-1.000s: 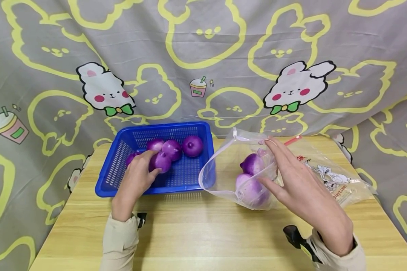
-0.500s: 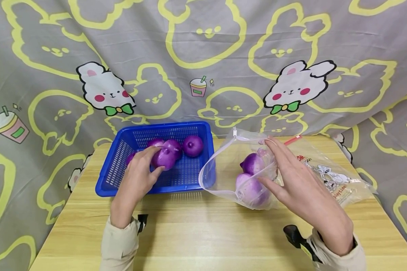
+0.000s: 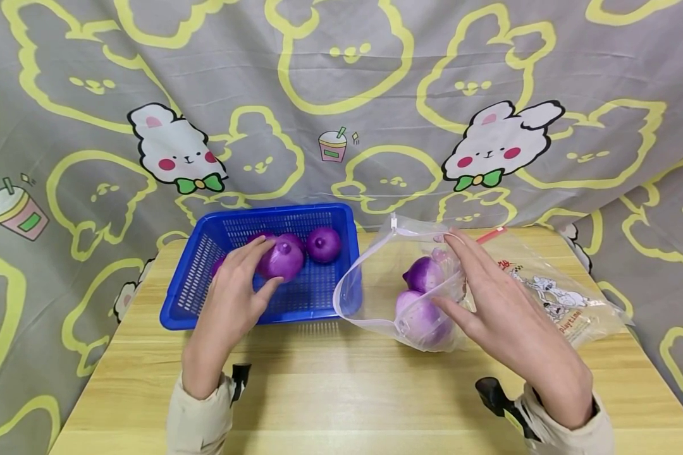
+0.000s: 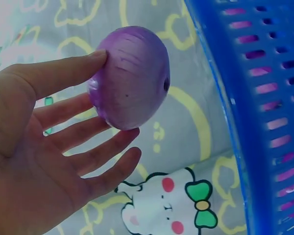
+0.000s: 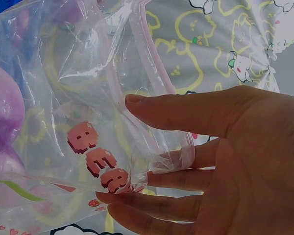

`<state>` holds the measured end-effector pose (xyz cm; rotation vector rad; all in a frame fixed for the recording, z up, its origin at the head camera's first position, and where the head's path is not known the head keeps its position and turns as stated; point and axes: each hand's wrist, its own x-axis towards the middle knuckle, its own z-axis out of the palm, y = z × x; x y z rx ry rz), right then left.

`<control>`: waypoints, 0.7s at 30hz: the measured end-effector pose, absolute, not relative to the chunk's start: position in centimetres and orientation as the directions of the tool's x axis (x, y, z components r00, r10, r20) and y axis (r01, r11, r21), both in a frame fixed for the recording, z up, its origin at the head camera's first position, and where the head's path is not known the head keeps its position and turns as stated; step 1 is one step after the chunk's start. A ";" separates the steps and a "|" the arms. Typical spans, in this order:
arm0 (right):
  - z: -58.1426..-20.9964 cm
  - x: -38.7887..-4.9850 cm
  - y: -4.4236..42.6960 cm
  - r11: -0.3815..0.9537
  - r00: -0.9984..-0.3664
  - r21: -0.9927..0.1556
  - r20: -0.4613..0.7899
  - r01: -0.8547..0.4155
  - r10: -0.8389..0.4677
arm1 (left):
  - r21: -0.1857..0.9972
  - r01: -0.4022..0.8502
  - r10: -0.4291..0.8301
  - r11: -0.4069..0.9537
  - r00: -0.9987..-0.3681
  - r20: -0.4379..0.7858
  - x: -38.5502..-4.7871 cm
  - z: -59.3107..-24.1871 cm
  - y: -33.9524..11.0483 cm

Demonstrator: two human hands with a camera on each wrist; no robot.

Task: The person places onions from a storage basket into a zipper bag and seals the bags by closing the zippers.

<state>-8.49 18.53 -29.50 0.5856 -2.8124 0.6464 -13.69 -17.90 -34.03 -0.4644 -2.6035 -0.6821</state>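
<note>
My left hand [image 3: 227, 303] holds a purple onion [image 3: 283, 259] between thumb and fingers, raised over the blue basket [image 3: 307, 315]. In the left wrist view the onion [image 4: 130, 78] stands clear of the basket's side [image 4: 230, 98], pinched by the hand [image 4: 49, 127]. My right hand [image 3: 506, 322] is at the mouth of a clear zip bag [image 3: 375, 316], thumb and fingers spread along its rim. Inside the bag lie an onion [image 3: 424, 275] and another [image 3: 421, 319]. The right wrist view shows the hand [image 5: 225, 161] with the bag's edge [image 5: 159, 122] between thumb and fingers.
More onions lie in the basket, one [image 3: 324, 244] near its right side. The bag's printed lower part [image 3: 558, 303] spreads to the right on the wooden table [image 3: 341, 392]. A red slider strip [image 3: 491, 235] lies behind the bag. Patterned cloth [image 3: 262, 82] hangs behind the table.
My left hand has lifted the onion up and a little to the right, above the others in the basket. The right hand and the bag have stayed in place.
</note>
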 end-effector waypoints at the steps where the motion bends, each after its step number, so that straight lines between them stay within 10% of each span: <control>1: -29.5 -8.5 18.5 0.824 -0.901 -0.378 0.277 -0.422 -0.334 | 0.387 0.414 0.212 0.824 -0.859 0.466 -13.6 -33.9 -17.8; 21: -29.5 -8.5 18.4 0.829 -0.907 -0.379 0.258 -0.412 -0.333 | 0.364 0.521 0.240 0.772 -0.769 0.593 -11.0 -32.0 -15.8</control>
